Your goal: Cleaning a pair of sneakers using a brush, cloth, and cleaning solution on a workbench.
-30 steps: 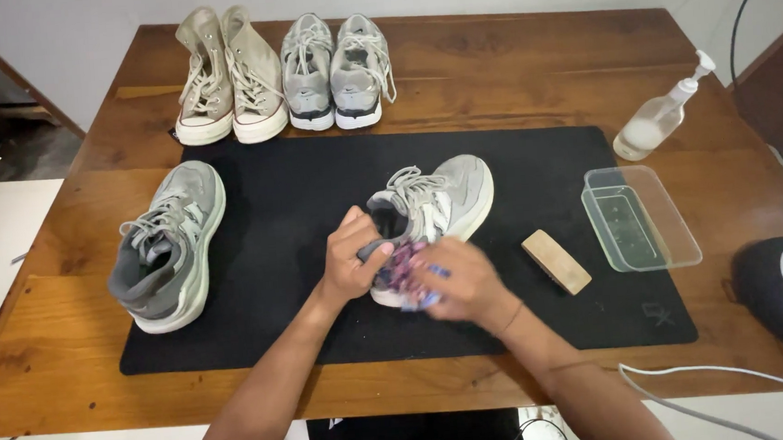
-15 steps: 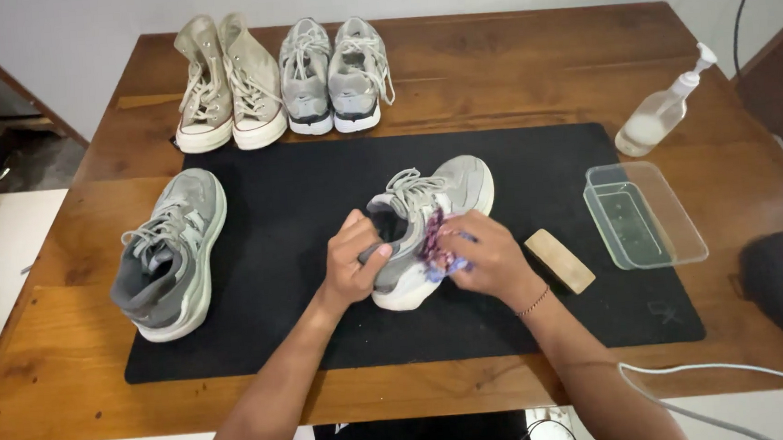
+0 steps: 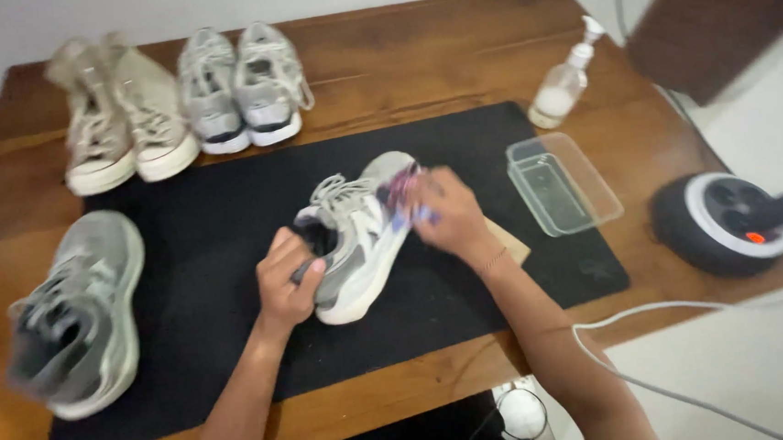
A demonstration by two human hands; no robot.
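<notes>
A grey-and-white sneaker [image 3: 361, 240] lies near the middle of the black mat [image 3: 211, 260], heel toward the near left and toe toward the far right. The left hand [image 3: 287, 278] grips its heel collar, fingers curled over the rim of the opening. The right hand [image 3: 446, 212] is at the toe end on the sneaker's right side, fingers closed around a small purplish thing [image 3: 401, 192] pressed to the upper; motion blur hides what that thing is.

Just behind the right wrist a tan block [image 3: 510, 239] peeks out on the mat. Further right a clear plastic tray [image 3: 562, 183] straddles the mat's right edge, with a pump bottle [image 3: 565, 79] beyond it on the bare worktop [image 3: 453, 50]. A round black-and-white device [image 3: 722, 220] sits at the worktop's right edge. The matching grey sneaker [image 3: 77, 315] lies at the mat's left end, well apart from the hands, with open mat between the two shoes. Along the far edge stand a pair of cream high-tops [image 3: 117, 110] and a pair of grey trainers [image 3: 240, 88]. The mat's near strip in front of the held sneaker is bare, close to the worktop's near edge.

Compared with half a second ago, the right hand has slid from the sneaker's mid-side toward the toe, the left hand keeps its hold on the heel, and the view has swung so that everything sits further left.
</notes>
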